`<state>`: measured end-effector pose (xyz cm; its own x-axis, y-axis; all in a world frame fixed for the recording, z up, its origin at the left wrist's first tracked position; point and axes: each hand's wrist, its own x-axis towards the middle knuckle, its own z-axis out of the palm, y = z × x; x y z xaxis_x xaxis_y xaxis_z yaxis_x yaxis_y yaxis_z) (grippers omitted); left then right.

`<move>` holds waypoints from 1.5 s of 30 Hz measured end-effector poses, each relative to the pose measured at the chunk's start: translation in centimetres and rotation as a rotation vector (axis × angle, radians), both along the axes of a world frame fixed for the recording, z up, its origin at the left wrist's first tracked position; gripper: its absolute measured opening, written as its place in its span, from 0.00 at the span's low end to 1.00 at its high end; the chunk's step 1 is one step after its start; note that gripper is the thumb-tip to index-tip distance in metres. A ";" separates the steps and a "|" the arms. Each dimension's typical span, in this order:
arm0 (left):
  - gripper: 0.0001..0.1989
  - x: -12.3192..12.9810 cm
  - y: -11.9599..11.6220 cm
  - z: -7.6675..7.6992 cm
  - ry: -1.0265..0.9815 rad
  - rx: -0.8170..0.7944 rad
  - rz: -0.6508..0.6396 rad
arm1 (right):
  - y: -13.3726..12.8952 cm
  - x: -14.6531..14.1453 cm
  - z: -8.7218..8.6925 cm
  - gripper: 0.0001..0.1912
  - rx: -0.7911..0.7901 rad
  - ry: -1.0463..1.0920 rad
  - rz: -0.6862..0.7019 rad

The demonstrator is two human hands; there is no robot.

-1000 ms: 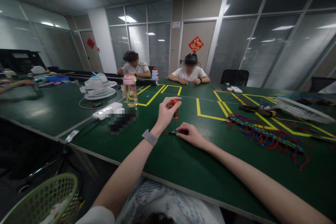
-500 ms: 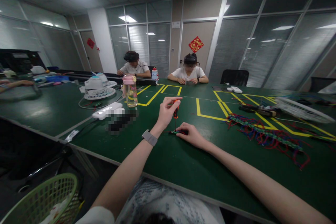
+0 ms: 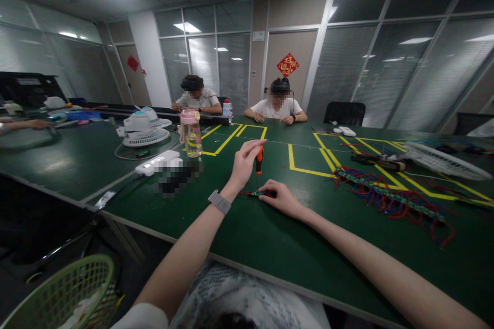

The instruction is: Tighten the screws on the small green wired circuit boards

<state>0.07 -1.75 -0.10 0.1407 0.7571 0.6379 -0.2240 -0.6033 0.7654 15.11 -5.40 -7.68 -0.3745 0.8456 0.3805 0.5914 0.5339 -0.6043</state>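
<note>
My left hand (image 3: pixel 244 163), with a grey watch band at the wrist, has its fingers closed on the top of an orange and black screwdriver (image 3: pixel 259 162). The screwdriver stands upright, its thin shaft reaching down to a small green circuit board (image 3: pixel 255 194) with a red wire. Against the board's right end, the fingertips of my right hand (image 3: pixel 281 197) press it to the green table (image 3: pixel 247 231). To the right lies a long row of joined circuit boards (image 3: pixel 389 196) with red and blue wires.
A pink-capped bottle (image 3: pixel 191 136), a white power strip (image 3: pixel 158 162) and white fan parts (image 3: pixel 144 129) are at the left. Tools (image 3: pixel 380 161) and a white fan grille (image 3: pixel 445 160) lie right. Two people sit opposite. A green basket (image 3: pixel 73 288) stands lower left.
The fingers of my left hand have shifted slightly on the screwdriver, and more of its orange handle shows. My right hand stays on the board. The right-hand person opposite has moved their hands apart.
</note>
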 end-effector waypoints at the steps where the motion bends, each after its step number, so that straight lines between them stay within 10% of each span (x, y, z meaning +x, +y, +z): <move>1: 0.14 0.1 0.0 0.0 -0.005 -0.032 -0.041 | 0.0 0.0 0.0 0.08 0.001 0.000 -0.001; 8: 0.10 -0.1 0.3 -0.2 0.031 0.055 0.143 | -0.1 -0.1 0.1 0.08 0.000 0.003 0.006; 14: 0.16 0.2 0.4 -0.3 -0.083 -0.105 -0.085 | -0.2 -0.1 0.3 0.08 -0.010 0.002 0.005; 21: 0.11 -0.1 0.4 -0.3 0.034 0.017 0.136 | -0.2 -0.1 0.2 0.08 -0.010 0.004 0.001; 27: 0.16 0.3 0.3 -0.3 -0.110 -0.127 -0.118 | -0.2 -0.1 0.2 0.08 -0.006 0.005 -0.005; 35: 0.11 -0.1 0.5 -0.5 0.030 0.061 0.213 | 0.0 0.0 0.0 0.08 -0.001 0.006 -0.005; 41: 0.17 0.2 0.3 -0.3 -0.090 -0.106 -0.041 | 0.0 0.0 -0.1 0.08 0.006 -0.001 -0.003; 45: 0.14 0.1 0.0 -0.1 -0.005 -0.019 0.085 | 0.1 0.0 -0.2 0.08 0.010 0.000 -0.007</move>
